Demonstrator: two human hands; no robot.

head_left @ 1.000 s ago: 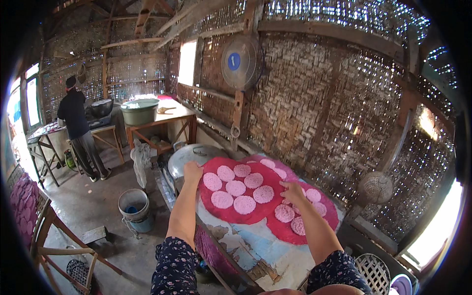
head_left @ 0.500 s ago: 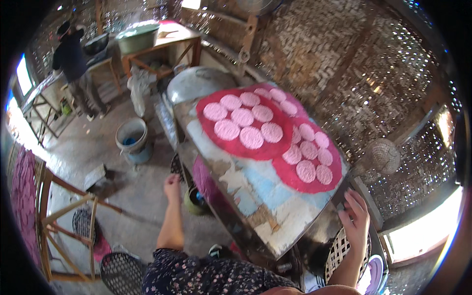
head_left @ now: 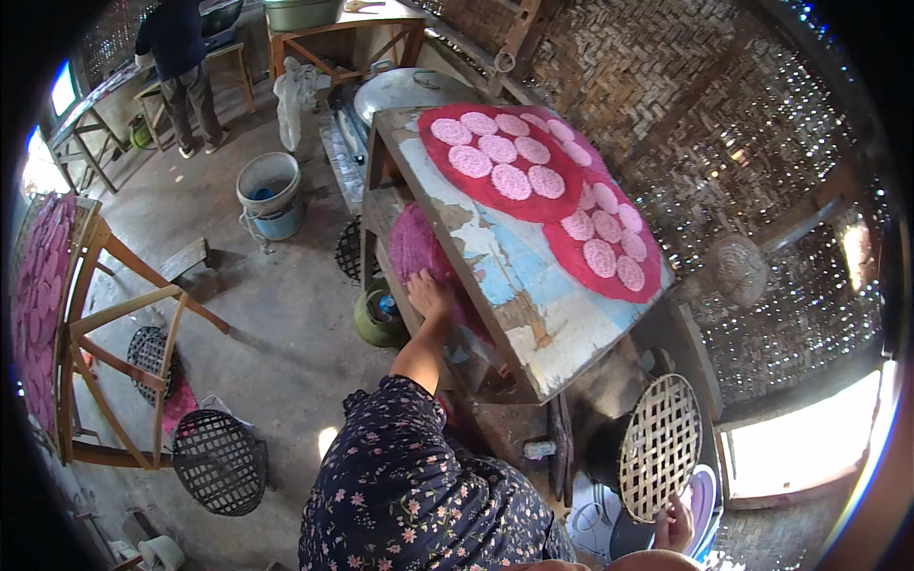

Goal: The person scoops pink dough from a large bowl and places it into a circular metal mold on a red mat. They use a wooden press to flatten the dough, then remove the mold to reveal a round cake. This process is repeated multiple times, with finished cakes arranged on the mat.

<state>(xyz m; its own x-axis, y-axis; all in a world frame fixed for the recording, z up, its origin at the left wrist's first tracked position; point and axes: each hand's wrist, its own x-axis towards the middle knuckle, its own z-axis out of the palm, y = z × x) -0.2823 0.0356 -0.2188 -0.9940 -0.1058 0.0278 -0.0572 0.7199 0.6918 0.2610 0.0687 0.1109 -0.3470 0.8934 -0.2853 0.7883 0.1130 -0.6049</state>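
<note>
My left hand (head_left: 430,297) reaches under the tabletop, fingers stretched out on a magenta round mat (head_left: 416,246) on the lower level. My right hand (head_left: 674,525) is low at the right, its fingers curled at the lower rim of an oval woven bamboo tray (head_left: 661,447). On the worn, peeling tabletop (head_left: 514,328) lie dark pink round mats (head_left: 569,181), which overlap. Pale pink discs with a rough, noodle-like surface (head_left: 497,149) sit on them in groups.
A bucket (head_left: 269,190) and a low wooden stool (head_left: 186,259) stand on the floor at the left. Beside the table is a green pot (head_left: 379,319). A wooden rack (head_left: 124,352) and dark lattice basket (head_left: 220,462) are left. A person (head_left: 176,71) stands far left.
My left hand has moved right and onto the magenta mat under the tabletop. My right hand has dropped from the table's corner to the bamboo tray's rim. The view has shifted downward.
</note>
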